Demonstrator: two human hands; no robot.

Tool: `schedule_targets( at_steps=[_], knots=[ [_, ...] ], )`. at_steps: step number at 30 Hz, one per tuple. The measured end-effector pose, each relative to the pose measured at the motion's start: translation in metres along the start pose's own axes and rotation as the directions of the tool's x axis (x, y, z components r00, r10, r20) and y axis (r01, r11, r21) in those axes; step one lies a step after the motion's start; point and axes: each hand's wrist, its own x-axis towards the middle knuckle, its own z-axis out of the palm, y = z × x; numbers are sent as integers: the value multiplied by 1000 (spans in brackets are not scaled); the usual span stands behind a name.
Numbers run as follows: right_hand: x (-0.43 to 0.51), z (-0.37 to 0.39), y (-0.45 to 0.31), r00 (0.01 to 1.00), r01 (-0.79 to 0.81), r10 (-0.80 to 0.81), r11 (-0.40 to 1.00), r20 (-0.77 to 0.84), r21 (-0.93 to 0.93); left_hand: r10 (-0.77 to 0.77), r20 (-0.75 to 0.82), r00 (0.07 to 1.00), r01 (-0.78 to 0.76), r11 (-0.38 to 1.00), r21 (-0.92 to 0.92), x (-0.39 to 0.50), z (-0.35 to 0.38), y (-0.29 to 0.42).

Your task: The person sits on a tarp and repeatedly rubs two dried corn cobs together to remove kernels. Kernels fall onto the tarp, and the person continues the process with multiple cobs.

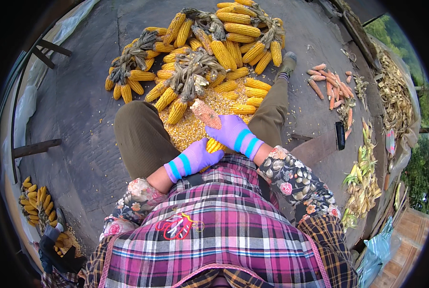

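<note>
My left hand [198, 157], in a purple knit glove with blue stripes, grips a yellow corn ear [214, 145] close to my lap. Just above it, my right hand [232, 132], gloved alike, holds a bare pinkish corn cob [205, 113] that points up and to the left. Between my legs lies a heap of loose corn kernels [189, 131]. Beyond it are bundles of corn ears tied by their braided husks [191, 72], and single ears [244, 109] rest on the kernels. How the cob and the ear touch is hidden by the gloves.
Bare cobs [333, 84] lie in a pile at the right, near a wooden board [315, 147] with a dark end. Green and dry husks [364, 180] lie farther right. Another person [54, 248] sits at the lower left beside more corn ears [38, 203]. Wooden legs [38, 147] stand at left.
</note>
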Motion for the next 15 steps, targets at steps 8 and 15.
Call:
schedule_targets(
  at_steps=[8, 15],
  knots=[
    [10, 2, 8, 999, -41, 45, 990, 31, -132, 22, -9, 1000, -18, 956, 292, -11, 2, 24],
    [39, -46, 25, 986, 93, 111, 227, -121, 969, 36, -326, 945, -14, 997, 71, -16, -21, 20]
  ],
)
